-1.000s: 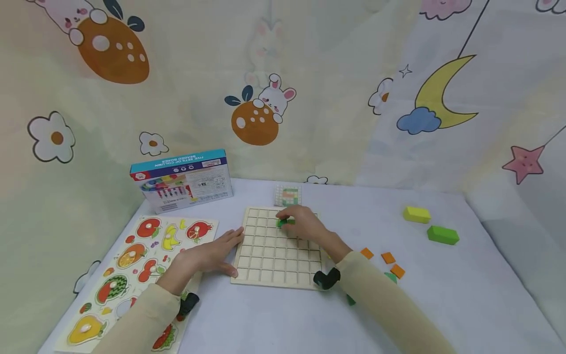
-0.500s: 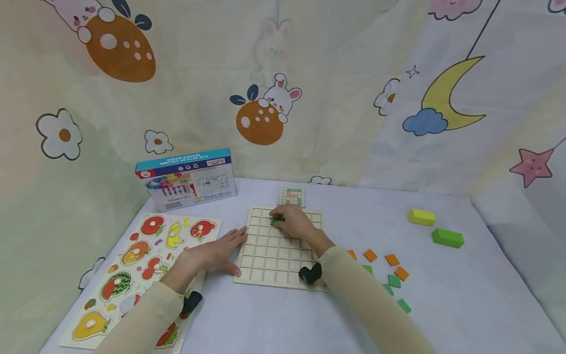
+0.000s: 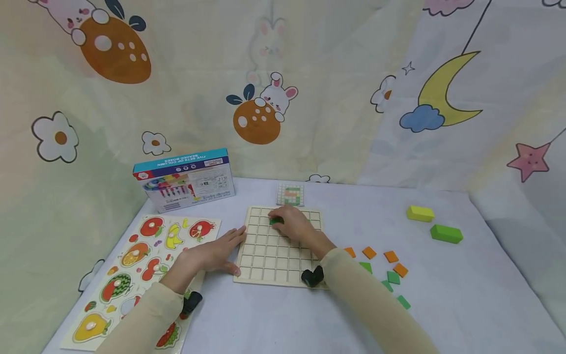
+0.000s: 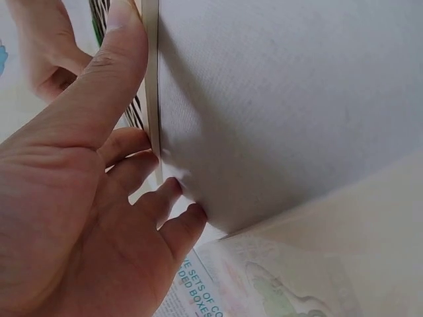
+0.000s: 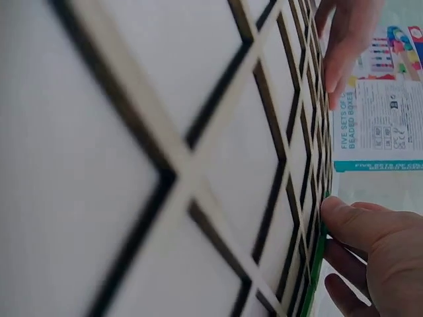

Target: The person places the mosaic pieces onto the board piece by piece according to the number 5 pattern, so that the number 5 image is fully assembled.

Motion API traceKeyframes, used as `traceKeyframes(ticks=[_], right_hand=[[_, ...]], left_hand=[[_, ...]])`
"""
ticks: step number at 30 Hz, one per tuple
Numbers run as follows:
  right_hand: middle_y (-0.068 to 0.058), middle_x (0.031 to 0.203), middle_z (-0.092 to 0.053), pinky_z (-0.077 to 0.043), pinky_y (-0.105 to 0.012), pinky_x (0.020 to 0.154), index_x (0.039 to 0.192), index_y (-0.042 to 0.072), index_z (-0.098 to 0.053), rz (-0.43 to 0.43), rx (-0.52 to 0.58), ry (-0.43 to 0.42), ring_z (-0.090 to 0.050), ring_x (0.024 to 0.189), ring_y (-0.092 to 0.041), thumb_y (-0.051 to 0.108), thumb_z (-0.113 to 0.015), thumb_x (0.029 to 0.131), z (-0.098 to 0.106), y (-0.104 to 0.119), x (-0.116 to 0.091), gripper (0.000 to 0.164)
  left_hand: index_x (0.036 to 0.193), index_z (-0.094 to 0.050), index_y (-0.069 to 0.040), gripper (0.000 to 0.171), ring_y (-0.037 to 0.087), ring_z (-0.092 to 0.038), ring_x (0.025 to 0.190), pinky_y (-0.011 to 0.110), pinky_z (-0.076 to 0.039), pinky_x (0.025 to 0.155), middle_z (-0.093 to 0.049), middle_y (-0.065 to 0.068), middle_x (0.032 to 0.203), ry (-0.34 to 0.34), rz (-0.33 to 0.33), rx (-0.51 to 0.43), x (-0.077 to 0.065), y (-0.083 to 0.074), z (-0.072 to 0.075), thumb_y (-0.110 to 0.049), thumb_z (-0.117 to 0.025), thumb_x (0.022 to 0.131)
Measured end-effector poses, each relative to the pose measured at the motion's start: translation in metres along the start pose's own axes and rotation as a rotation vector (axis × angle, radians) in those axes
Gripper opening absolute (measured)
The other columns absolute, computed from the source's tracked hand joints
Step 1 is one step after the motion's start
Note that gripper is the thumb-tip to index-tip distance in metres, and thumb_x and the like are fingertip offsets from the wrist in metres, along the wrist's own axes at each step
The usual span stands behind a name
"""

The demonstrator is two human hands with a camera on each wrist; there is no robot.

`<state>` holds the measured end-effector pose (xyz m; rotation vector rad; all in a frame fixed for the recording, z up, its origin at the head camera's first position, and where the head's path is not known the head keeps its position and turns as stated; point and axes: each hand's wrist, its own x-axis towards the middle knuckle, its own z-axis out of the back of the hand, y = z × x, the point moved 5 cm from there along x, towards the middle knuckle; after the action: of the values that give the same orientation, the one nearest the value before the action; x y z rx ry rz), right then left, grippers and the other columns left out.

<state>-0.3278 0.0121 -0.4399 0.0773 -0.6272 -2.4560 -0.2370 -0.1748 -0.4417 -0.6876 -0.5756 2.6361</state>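
My right hand (image 3: pixel 295 226) is over the upper part of a wooden grid board (image 3: pixel 265 260), thumb and fingers pinching a small green tile (image 3: pixel 276 221). In the right wrist view the green tile (image 5: pixel 318 261) lies along the board's surface, with the thumb tip of the right hand (image 5: pixel 386 247) right at it. My left hand (image 3: pixel 215 253) rests at the board's left edge, fingers spread. Seen from the left wrist, the left hand (image 4: pixel 86 191) has its thumb and fingertips along the side of the board (image 4: pixel 153 86). The right palm hides part of the grid.
Loose orange tiles (image 3: pixel 391 256) and green tiles (image 3: pixel 393 278) lie right of the board. Farther right are a yellow block (image 3: pixel 420 213) and a green block (image 3: pixel 446 234). A patterned card (image 3: pixel 290 194) sits behind the board, a fruit puzzle (image 3: pixel 146 236) and a box (image 3: pixel 187 182) at left.
The right hand has shifted slightly left over the board with the green tile, then stayed nearly still. The left hand keeps its place at the board's edge.
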Motion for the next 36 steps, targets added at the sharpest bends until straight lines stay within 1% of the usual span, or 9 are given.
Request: traceKeyframes(ticks=[3,7,11,15,19,21,24,28,36], right_hand=[[-0.004,0.124,-0.068,-0.05,-0.037,0.1,0.126,0.012,-0.065,-0.001,0.03,-0.007,-0.061,0.117,-0.021,0.015,-0.067,0.092,0.01,-0.003,-0.007,0.034],[-0.005,0.124,-0.067,-0.05,-0.04,0.098,0.126,0.012,-0.064,-0.013,0.054,-0.044,-0.061,0.117,-0.023,0.014,-0.065,0.093,0.032,-0.016,-0.025,0.034],[-0.005,0.121,-0.068,-0.051,-0.041,0.096,0.125,0.011,-0.065,-0.034,0.044,-0.049,-0.063,0.111,-0.022,0.014,-0.066,0.092,0.056,-0.039,-0.054,0.034],[-0.005,0.118,-0.069,-0.051,-0.044,0.096,0.124,0.009,-0.066,-0.062,0.043,0.02,-0.063,0.106,-0.022,0.013,-0.068,0.09,0.074,-0.061,-0.091,0.034],[-0.002,0.12,-0.068,-0.05,-0.046,0.098,0.124,0.011,-0.066,-0.123,0.069,0.118,-0.061,0.111,-0.023,0.015,-0.068,0.09,0.077,-0.079,-0.124,0.034],[-0.002,0.12,-0.069,-0.05,-0.045,0.097,0.123,0.011,-0.066,-0.112,0.069,0.144,-0.062,0.112,-0.023,0.015,-0.069,0.089,0.076,-0.085,-0.137,0.034],[-0.001,0.118,-0.07,-0.053,-0.042,0.093,0.121,0.01,-0.067,-0.063,0.051,0.141,-0.063,0.111,-0.023,0.012,-0.071,0.087,0.075,-0.092,-0.152,0.034],[-0.002,0.116,-0.07,-0.056,-0.037,0.087,0.12,0.009,-0.067,-0.006,0.032,0.117,-0.064,0.107,-0.023,0.008,-0.071,0.086,0.075,-0.097,-0.161,0.034],[-0.003,0.113,-0.07,-0.056,-0.037,0.088,0.118,0.008,-0.068,-0.005,0.022,0.068,-0.064,0.103,-0.02,0.006,-0.071,0.085,0.073,-0.097,-0.164,0.033]], left_hand=[[0.156,-0.021,-0.013,0.099,0.031,-0.004,0.152,0.055,-0.022,0.118,-0.006,0.003,0.165,-0.003,-0.005,-0.012,0.001,0.0,-0.001,-0.035,-0.078,0.079],[0.156,-0.02,-0.012,0.099,0.031,-0.004,0.152,0.055,-0.021,0.119,-0.006,0.004,0.165,-0.006,-0.014,-0.023,0.002,-0.001,-0.002,-0.034,-0.078,0.078],[0.156,-0.02,-0.012,0.1,0.031,-0.004,0.152,0.054,-0.021,0.119,-0.006,0.004,0.165,-0.004,-0.015,-0.016,0.001,-0.002,-0.001,-0.034,-0.078,0.078],[0.156,-0.02,-0.012,0.099,0.031,-0.004,0.152,0.055,-0.022,0.118,-0.006,0.004,0.165,-0.002,-0.005,-0.003,-0.001,-0.003,0.001,-0.034,-0.078,0.078],[0.156,-0.019,-0.011,0.1,0.032,-0.004,0.152,0.055,-0.023,0.118,-0.006,0.005,0.165,-0.001,-0.006,0.005,-0.003,-0.002,0.003,-0.034,-0.078,0.079],[0.156,-0.018,-0.011,0.1,0.032,-0.004,0.152,0.055,-0.022,0.118,-0.006,0.006,0.165,0.0,-0.01,0.005,-0.004,-0.002,0.004,-0.034,-0.078,0.079],[0.156,-0.018,-0.011,0.1,0.033,-0.004,0.152,0.055,-0.022,0.118,-0.006,0.007,0.165,0.004,-0.014,-0.003,-0.005,-0.001,0.004,-0.036,-0.077,0.079],[0.156,-0.018,-0.012,0.101,0.033,-0.005,0.152,0.057,-0.022,0.118,-0.006,0.007,0.165,0.004,-0.009,-0.017,-0.005,-0.001,0.003,-0.036,-0.078,0.078],[0.156,-0.018,-0.012,0.101,0.033,-0.004,0.152,0.056,-0.021,0.118,-0.006,0.006,0.165,0.004,-0.018,-0.015,-0.002,-0.001,0.001,-0.036,-0.078,0.078]])
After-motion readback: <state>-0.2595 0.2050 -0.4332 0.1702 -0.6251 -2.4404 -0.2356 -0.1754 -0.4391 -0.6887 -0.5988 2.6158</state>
